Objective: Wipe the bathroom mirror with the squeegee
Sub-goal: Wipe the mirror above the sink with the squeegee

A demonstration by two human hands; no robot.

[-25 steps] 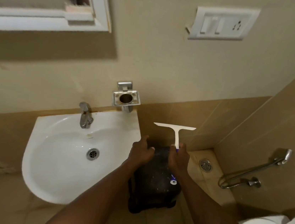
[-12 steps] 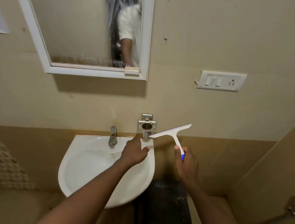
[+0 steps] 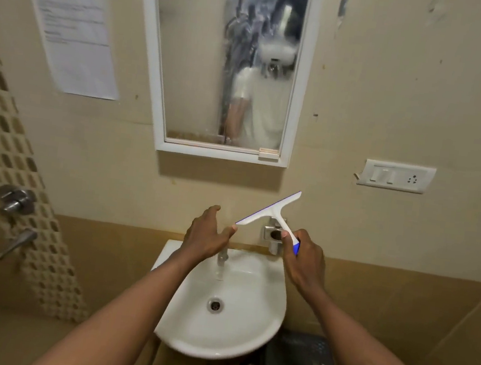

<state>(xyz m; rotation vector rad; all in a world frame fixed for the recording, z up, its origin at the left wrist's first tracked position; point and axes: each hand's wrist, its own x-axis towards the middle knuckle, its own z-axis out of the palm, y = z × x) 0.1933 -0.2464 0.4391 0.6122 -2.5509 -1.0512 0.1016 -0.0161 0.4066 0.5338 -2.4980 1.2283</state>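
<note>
Head view: the squeegee point(image 3: 272, 210) is gripped in the right hand point(image 3: 302, 258), left hand point(image 3: 207, 236) held open beside it, wiping not begun; a lift to the mirror point(image 3: 194, 55) is called for

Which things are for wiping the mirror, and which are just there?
For the job: squeegee, mirror, right hand gripping the squeegee's handle.
Just there: sink, tap, paper, switch.

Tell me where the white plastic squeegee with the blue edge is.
In the head view the white plastic squeegee is centre-right, tilted, its handle gripped by the right hand, above the white ceramic sink and below the white-framed mirror.
</note>
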